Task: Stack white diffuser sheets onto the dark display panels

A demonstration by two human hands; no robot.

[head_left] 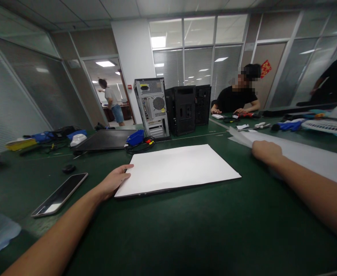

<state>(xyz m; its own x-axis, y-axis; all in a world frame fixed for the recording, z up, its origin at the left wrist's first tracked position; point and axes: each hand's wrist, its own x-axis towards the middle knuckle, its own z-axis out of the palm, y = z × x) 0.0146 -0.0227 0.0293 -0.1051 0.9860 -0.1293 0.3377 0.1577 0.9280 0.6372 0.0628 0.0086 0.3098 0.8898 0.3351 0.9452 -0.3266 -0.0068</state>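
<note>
A flat rectangular panel (177, 168) with a white face and a dark rim lies on the green table in front of me. My left hand (115, 180) is closed on its left edge, thumb and fingers over the white face. Off to the right, my right hand (267, 152) is closed on a thin, translucent white sheet (309, 155). The sheet stretches from that fist toward the right edge of the view, apart from the panel. The fingertips of my right hand are partly hidden.
A phone (61, 194) and a small black object (69, 168) lie left on the table (203, 234). Behind the panel are a dark flat panel (107, 140), a blue tray (135, 137) and computer cases (152, 109). A person (237, 94) sits opposite, near a red tool (246, 114).
</note>
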